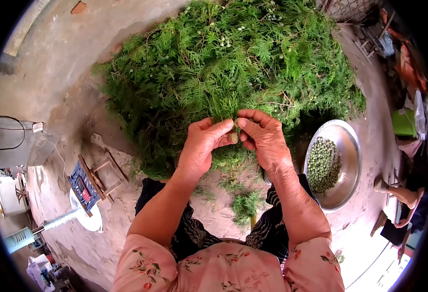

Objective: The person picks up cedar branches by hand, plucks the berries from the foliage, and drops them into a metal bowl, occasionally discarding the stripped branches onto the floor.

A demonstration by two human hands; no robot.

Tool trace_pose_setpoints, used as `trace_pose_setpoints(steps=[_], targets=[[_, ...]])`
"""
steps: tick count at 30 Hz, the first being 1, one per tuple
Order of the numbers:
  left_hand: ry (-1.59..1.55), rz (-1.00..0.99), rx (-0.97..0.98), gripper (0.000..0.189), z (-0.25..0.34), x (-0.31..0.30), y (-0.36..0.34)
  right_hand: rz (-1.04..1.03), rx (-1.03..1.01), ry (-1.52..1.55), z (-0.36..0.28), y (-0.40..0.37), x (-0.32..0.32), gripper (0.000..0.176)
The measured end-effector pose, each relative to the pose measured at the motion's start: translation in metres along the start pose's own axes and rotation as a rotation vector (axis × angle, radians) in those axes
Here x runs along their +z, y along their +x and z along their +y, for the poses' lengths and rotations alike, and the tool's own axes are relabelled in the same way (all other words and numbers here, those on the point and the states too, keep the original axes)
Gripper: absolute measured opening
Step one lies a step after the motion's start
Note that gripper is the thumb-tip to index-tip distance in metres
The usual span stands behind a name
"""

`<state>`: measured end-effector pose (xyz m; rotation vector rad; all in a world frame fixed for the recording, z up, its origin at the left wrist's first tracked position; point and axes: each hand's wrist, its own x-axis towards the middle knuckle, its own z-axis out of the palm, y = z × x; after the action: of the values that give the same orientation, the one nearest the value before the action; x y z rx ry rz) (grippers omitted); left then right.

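My left hand (201, 143) is closed on a leafy evergreen sprig (225, 106), its feathery tips pointing away from me. Close beside it, my right hand (266, 138) pinches at the sprig's base with thumb and forefinger, on what looks like a small green cone (237, 123). Both hands' fingertips nearly meet, so part of the stem is hidden. Just beyond them rises a large heap of cut evergreen branches (233, 53), with pale green cones among the leaves. To the right, a wide metal basin (349, 182) holds many small green cones (323, 165).
Between my knees lies a small clump of green trimmings (247, 204) on the concrete floor (126, 224). A wooden stool with a dark blue top (83, 185) and a standing fan (58, 221) are at left. Another person's leg (404, 194) shows at far right.
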<state>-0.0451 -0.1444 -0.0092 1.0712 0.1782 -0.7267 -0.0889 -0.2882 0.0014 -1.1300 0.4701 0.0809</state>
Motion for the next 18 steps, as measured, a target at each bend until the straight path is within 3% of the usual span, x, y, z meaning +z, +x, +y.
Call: trace_pose_setpoints(steps=[4, 10, 13, 18], targets=[[0.281, -0.072, 0.074, 0.012, 0.007, -0.002, -0.005, 0.000, -0.022, -0.055, -0.004, -0.003, 0.002, 0.022], [0.354, -0.084, 0.158, 0.011, 0.009, 0.002, -0.009, -0.009, 0.078, 0.009, -0.004, -0.006, 0.005, 0.024], [0.275, -0.063, 0.174, 0.010, 0.006, 0.005, -0.011, 0.003, 0.067, -0.006, -0.003, -0.005, 0.005, 0.024], [0.032, -0.151, 0.152, 0.010, 0.002, 0.001, -0.006, -0.184, 0.171, 0.412, -0.001, 0.000, -0.003, 0.022]])
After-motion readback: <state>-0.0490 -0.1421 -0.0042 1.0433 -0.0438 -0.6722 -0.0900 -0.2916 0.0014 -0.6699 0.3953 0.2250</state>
